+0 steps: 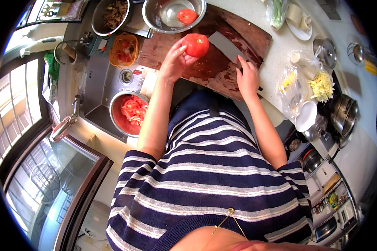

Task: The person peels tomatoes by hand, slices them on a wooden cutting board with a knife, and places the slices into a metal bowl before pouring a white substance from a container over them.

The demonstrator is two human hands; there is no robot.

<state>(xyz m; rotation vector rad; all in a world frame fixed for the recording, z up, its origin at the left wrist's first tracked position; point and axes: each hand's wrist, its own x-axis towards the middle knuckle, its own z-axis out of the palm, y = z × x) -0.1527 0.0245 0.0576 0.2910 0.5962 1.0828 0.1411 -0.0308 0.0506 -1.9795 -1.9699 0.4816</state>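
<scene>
A peeled-looking red tomato [196,45] rests in the fingers of my left hand [178,59], held up over the wooden cutting board [157,47]. My right hand [249,77] is closed around the handle of a broad kitchen knife [226,46], whose blade lies low over the wet, juice-stained board. Beyond the board's far edge stands a steel bowl [147,18] with another tomato [187,16] inside. Left of my left forearm is a metal bowl [113,117] of cut tomato pieces [134,109].
The sink [95,91] lies to the left, with an orange basket [112,51] of tomato scraps at its far end. Behind it stands a pot [95,25] of brown food. On the right are plastic bags [290,94], shredded yellow food [322,86] and a white bowl [306,116].
</scene>
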